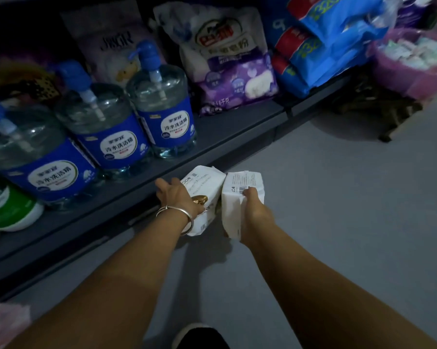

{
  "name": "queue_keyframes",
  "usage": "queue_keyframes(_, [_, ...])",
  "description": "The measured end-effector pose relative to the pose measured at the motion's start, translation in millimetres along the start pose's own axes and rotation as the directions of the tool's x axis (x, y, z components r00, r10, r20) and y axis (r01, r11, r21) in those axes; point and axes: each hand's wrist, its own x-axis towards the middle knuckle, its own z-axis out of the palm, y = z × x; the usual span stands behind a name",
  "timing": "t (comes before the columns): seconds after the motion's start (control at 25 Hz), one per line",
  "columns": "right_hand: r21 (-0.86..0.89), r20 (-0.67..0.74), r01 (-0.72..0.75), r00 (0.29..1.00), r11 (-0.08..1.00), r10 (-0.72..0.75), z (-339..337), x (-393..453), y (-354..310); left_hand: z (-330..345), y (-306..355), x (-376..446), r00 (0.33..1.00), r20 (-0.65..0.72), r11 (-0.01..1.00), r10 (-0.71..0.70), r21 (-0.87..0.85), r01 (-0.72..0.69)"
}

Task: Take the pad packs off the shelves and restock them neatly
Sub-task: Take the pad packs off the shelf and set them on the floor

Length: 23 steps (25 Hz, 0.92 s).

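Holding two white pad packs low over the grey floor [338, 210], just in front of the bottom shelf [237, 127]. Left hand [179, 195] reaching forward with thumb spread, fingers wrapping under the left white pack [204, 187], which is tilting toward the shelf edge; silver bangles [179, 215] circling that wrist. Right hand [252, 205] gripping the right white pack [237, 195] from its right side, fingertips curling onto the barcode face. Packs touching each other at their upper corners, hands staying apart on either side of them.

Standing on the dark shelf, to the left: three clear detergent jugs [162, 114] with blue labels and blue pump tops, lined in a row, and a green-and-white bag [8, 207] lying at the far left edge. Leaning behind the jugs: a pale bag with dark lettering [111, 46]. Sitting further right: a large white powder bag [217, 39] with a purple pack [237, 81] leaning against its front, near the shelf lip. Stacking beside that: blue tissue bundles [325, 46] with red ends. Resting at the upper right, off the shelf: a pink basin [413, 76] holding small pale packets, too blurred for reading. Showing at the bottom centre: a dark shoe with a white rim [199, 336]; at the bottom left corner, a bit of pink plastic [3, 323].
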Motion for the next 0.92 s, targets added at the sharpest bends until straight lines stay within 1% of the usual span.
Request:
queue_keyframes(0.08, [0.001, -0.010, -0.043, 0.999, 0.999, 0.043, 4.3, 7.1, 8.8, 8.4, -9.1, 5.1, 0.999, 0.021, 0.999, 0.040, -0.004, -0.040])
queue_keyframes(0.16, [-0.052, 0.013, -0.103, 0.995, 0.993, 0.104, 5.0, 10.8, 15.4, 14.6, -15.7, 9.4, 0.996, 0.040, 0.996, 0.085, -0.013, -0.084])
queue_keyframes(0.28, [-0.246, 0.112, -0.235, 0.957, 0.940, 0.269, 8.6, 5.6, 23.0, 19.0, -20.4, 13.8, 0.984, 0.152, 0.994, 0.094, 0.047, -0.102])
queue_keyframes(0.32, [-0.318, 0.103, -0.259, 0.947, 0.912, 0.305, 10.9, 3.5, 24.2, 19.9, -21.4, 15.9, 0.979, 0.185, 0.992, 0.083, 0.082, -0.100])
queue_keyframes(0.4, [-0.454, 0.063, -0.249, 0.949, 0.855, 0.310, 13.3, 0.8, 25.3, 19.7, -23.4, 19.1, 0.977, 0.200, 0.989, 0.079, 0.109, -0.103])
queue_keyframes(0.48, [-0.588, 0.062, -0.182, 0.961, 0.788, 0.268, 12.5, 0.2, 26.0, 17.8, -25.6, 21.1, 0.979, 0.179, 0.989, 0.094, 0.098, -0.113])
queue_keyframes(0.52, [-0.644, 0.055, -0.153, 0.968, 0.750, 0.244, 11.0, -1.8, 25.5, 15.1, -26.2, 21.0, 0.982, 0.158, 0.985, 0.106, 0.121, -0.126])
queue_keyframes(0.6, [-0.717, 0.061, -0.094, 0.979, 0.691, 0.196, 10.1, -8.6, 19.9, 5.9, -27.4, 19.0, 0.985, 0.135, 0.983, 0.109, 0.133, -0.127])
queue_keyframes(0.64, [-0.738, 0.100, -0.022, 0.985, 0.674, 0.142, 11.7, -13.7, 14.8, -0.3, -26.8, 17.2, 0.983, 0.141, 0.985, 0.113, 0.110, -0.129])
queue_keyframes(0.68, [-0.756, 0.158, 0.081, 0.986, 0.649, 0.061, 15.2, -21.6, 8.3, -8.8, -26.4, 15.4, 0.981, 0.149, 0.987, 0.126, 0.080, -0.139])
queue_keyframes(0.72, [-0.782, 0.214, 0.194, 0.976, 0.592, -0.037, 20.4, -31.6, 1.7, -19.9, -25.2, 13.0, 0.978, 0.147, 0.985, 0.149, 0.061, -0.159])
queue_keyframes(0.76, [-0.819, 0.278, 0.315, 0.949, 0.480, -0.149, 26.4, -43.4, -4.4, -34.7, -24.1, 9.3, 0.978, 0.132, 0.984, 0.163, 0.047, -0.170])
queue_keyframes(0.8, [-0.827, 0.368, 0.441, 0.893, 0.348, -0.259, 33.9, -56.8, -10.7, -51.4, -23.7, 6.1, 0.978, 0.112, 0.983, 0.177, 0.030, -0.181])
queue_keyframes(0.84, [-0.805, 0.464, 0.551, 0.815, 0.219, -0.347, 42.7, -70.9, -16.7, -69.3, -24.1, 2.8, 0.977, 0.092, 0.981, 0.193, 0.014, -0.195])
queue_keyframes(0.88, [-0.766, 0.549, 0.633, 0.735, 0.111, -0.399, 53.6, -86.4, -21.9, -88.3, -25.6, -2.2, 0.975, 0.068, 0.977, 0.211, 0.009, -0.212])
queue_keyframes(0.92, [-0.729, 0.617, 0.685, 0.666, 0.016, -0.421, 62.3, -102.7, -27.2, -106.4, -27.3, -9.0, 0.972, 0.046, 0.973, 0.231, 0.014, -0.231])
